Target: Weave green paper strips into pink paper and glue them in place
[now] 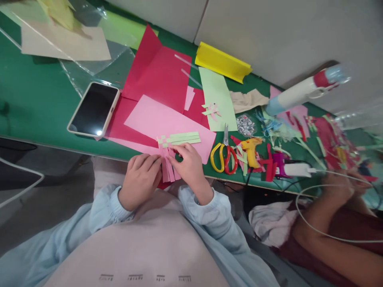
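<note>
Pink and light green paper strips (pixel 183 138) are woven into a small checkered piece at the table's front edge. Its green strips point right and its pink strips hang toward my body. My left hand (pixel 141 177) has its fingers closed at the left side of the pink strips, thumb hidden. With thumb and forefinger together, my right hand (pixel 190 164) pinches a pink strip just below the weave. Beneath the piece lies a pink paper sheet (pixel 161 119). A finished-looking woven paper fish (pixel 212 111) rests on a light green sheet (pixel 215 89).
Scissors (pixel 224 153), a yellow glue gun (pixel 251 151) and a bag of small shiny beads (pixel 245 125) lie to the right. A phone (pixel 94 108) is on the left, red card (pixel 161 75) behind. A bottle (pixel 305 93) stands farther right, near another person's hands (pixel 341 185).
</note>
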`<state>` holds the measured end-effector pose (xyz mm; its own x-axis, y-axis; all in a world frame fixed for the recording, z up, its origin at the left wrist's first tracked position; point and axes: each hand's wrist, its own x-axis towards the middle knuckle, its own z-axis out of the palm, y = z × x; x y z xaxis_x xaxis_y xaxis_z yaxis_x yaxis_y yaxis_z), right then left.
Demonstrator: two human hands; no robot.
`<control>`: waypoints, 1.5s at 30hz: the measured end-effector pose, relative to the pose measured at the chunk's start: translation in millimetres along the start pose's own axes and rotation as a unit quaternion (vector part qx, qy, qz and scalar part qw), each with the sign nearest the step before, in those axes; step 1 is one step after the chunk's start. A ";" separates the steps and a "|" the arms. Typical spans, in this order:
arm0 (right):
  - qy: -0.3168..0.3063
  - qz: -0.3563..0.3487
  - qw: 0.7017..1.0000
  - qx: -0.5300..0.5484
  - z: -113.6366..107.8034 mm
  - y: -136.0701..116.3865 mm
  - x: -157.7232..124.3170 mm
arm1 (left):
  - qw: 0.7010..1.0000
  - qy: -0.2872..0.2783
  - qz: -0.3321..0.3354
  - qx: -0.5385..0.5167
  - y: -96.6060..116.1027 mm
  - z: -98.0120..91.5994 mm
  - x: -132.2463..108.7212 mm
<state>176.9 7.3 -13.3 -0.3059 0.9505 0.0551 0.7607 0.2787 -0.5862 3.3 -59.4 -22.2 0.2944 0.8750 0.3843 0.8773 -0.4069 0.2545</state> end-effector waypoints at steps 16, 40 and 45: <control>-0.010 -0.006 1.000 -0.007 3.1 -3.2 0.9 | 0.999 -0.001 0.018 -0.026 1.2 0.8 -0.2; -0.020 0.010 0.999 -0.038 3.3 -10.4 2.5 | 0.983 -0.083 0.166 0.012 -59.4 0.6 51.3; -0.007 0.000 0.999 -0.034 6.9 -9.2 1.2 | 0.982 -0.087 0.166 0.039 -57.6 5.2 48.6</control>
<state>165.6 4.9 -13.4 -0.3135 0.9486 0.0443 0.7976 0.2883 -0.5298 -31.0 7.9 -22.8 0.6233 0.7318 0.2755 0.7462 -0.6620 0.0701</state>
